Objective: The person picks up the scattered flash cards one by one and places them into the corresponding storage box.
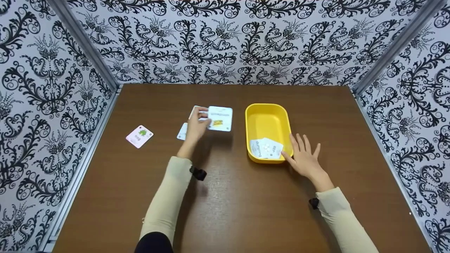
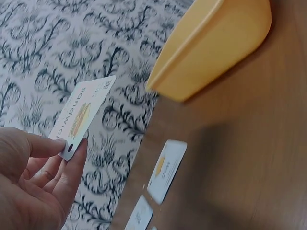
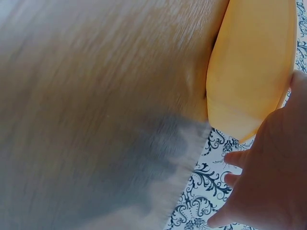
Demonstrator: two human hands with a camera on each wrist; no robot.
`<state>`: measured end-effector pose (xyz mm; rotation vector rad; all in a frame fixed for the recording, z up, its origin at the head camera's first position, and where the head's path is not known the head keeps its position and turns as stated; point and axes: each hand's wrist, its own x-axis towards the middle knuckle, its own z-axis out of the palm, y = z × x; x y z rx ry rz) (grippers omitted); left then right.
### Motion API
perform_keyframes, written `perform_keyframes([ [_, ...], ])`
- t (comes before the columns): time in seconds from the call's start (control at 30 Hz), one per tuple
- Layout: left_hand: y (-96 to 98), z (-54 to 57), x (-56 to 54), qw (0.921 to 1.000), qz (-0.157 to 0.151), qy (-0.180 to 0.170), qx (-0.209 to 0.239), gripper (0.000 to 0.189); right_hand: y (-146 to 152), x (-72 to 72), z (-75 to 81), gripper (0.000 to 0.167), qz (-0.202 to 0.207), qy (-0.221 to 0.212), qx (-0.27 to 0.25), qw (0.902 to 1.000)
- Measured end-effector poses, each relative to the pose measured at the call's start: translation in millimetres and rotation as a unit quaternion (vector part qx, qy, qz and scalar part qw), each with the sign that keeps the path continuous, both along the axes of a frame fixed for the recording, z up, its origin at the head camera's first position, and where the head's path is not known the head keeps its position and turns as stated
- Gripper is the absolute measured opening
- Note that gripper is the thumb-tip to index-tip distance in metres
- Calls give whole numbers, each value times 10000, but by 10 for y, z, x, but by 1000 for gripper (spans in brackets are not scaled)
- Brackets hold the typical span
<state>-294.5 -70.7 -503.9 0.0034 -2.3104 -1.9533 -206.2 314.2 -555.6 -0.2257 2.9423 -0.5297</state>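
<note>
Between thumb and fingers, my left hand pinches a white flash card by its edge, raised above the table. In the left wrist view, that sandwich card shows a sandwich picture and the word "sandwich". My right hand is at the near right side of a yellow plastic bin, fingers spread, with the thumb at its rim. Several white cards lie in the bin's near end. Below and behind my left hand, more cards lie on the table, partly covered by the hand.
A pink-edged card with a green frog lies apart on the left of the brown table. Patterned wall panels enclose the back and both sides, with metal posts at the corners.
</note>
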Motion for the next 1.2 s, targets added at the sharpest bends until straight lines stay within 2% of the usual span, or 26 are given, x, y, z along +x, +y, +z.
perform_keyframes([
  [0.13,193,-18,7,9997,-188,86,-97,37,-7,1,3,82,-9,-14,-9,10000],
  [0.3,401,-31,31,9983,-473,-28,-331,35,-14,3,8,81,-18,-55,14,10000],
  [0.7,825,-26,99,9879,-1227,-111,-939,34,-4,16,16,83,-25,-57,-19,10000],
  [0.9,1007,-17,134,9842,-1421,-120,-1047,34,-3,17,14,83,-44,-80,-100,9999],
  [1.03,1117,-29,149,9795,-1518,-158,-1312,33,-3,12,3,82,-49,-76,-120,9999],
  [1.2,1226,-39,180,9722,-1666,-389,-1600,26,-1,8,-7,83,-47,-82,-123,9999],
])
